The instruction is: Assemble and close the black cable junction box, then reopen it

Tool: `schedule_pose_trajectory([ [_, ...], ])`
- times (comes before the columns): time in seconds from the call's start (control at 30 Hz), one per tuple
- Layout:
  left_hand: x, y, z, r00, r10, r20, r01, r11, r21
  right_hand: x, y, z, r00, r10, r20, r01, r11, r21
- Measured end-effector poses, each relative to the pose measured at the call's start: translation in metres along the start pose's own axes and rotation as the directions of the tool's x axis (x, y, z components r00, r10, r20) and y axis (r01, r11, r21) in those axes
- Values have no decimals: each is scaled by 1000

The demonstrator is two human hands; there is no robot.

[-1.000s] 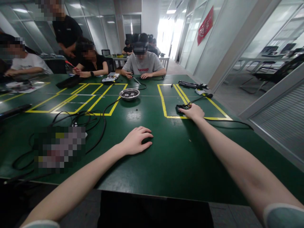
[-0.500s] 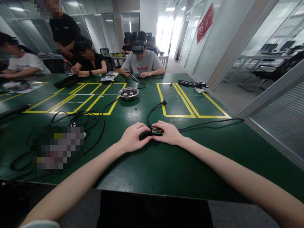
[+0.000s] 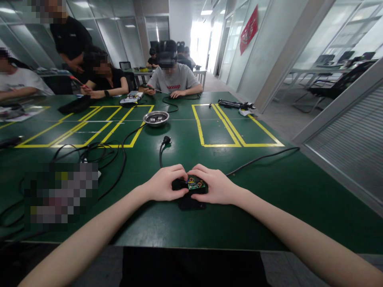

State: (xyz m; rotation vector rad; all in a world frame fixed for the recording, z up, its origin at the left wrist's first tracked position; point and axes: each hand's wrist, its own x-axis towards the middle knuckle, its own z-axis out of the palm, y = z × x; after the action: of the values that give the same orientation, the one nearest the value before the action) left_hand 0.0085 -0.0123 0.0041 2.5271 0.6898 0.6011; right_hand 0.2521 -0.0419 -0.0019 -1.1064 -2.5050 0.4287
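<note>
Two-sided hold: left hand (image 3: pixel 167 184) at nine o'clock, right hand (image 3: pixel 218 187) at three, fingers (image 3: pixel 181 194) gripping the circuit-board unit (image 3: pixel 196 183) over the tabletop (image 3: pixel 143 227), seemingly to steady it; plug (image 3: pixel 166 140) lies at eleven.

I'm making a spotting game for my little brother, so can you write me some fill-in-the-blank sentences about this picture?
1. Between the left hand and the right hand, the circuit board is mostly the colour ____.
2. The power plug on the table lies nearer to the ____ hand.
3. The banner on the wall is mainly the colour ____.

Missing words: green; left; red.
</note>
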Motion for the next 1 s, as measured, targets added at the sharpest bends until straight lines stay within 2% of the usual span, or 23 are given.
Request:
schedule_pose_trajectory([
  [0.17,1,0,3,998,-58,-17,57,998,-27,-3,0,-4,1000,-13,14,14,1000,-19],
  [0.27,2,-1,1,997,-61,-36,59,997,-49,-4,5,-6,992,-121,-48,121,993,4],
  [0.33,2,-3,0,995,-73,-66,69,996,-62,-4,7,-8,957,-248,-152,245,969,-44],
  [0.4,2,-6,-1,987,-113,-117,105,992,-71,-4,7,-11,902,-361,-238,342,932,-118],
  [0.47,2,-9,0,972,-163,-170,152,985,-78,-5,5,-12,871,-438,-221,419,899,-130],
  [0.53,3,-13,0,960,-194,-202,180,980,-83,-6,1,-11,872,-474,-119,468,880,-78],
  [0.63,4,-16,-1,953,-206,-224,195,978,-69,-7,-6,-3,881,-472,40,473,881,-30],
  [0.73,4,-14,-2,942,-219,-253,211,976,-58,-8,-11,2,869,-493,40,495,868,-34],
  [0.8,3,-10,-3,944,-212,-253,203,977,-62,-8,-12,0,865,-499,-55,500,866,17],
  [0.87,3,-8,-3,957,-189,-220,178,982,-71,-8,-11,-8,877,-443,-187,472,868,155],
  [0.93,2,-6,-2,971,-160,-176,147,985,-85,-8,-6,-20,891,-314,-327,410,866,286],
  [1.0,1,-4,-1,981,-130,-144,118,989,-90,-6,3,-30,878,-143,-457,298,909,290],
])
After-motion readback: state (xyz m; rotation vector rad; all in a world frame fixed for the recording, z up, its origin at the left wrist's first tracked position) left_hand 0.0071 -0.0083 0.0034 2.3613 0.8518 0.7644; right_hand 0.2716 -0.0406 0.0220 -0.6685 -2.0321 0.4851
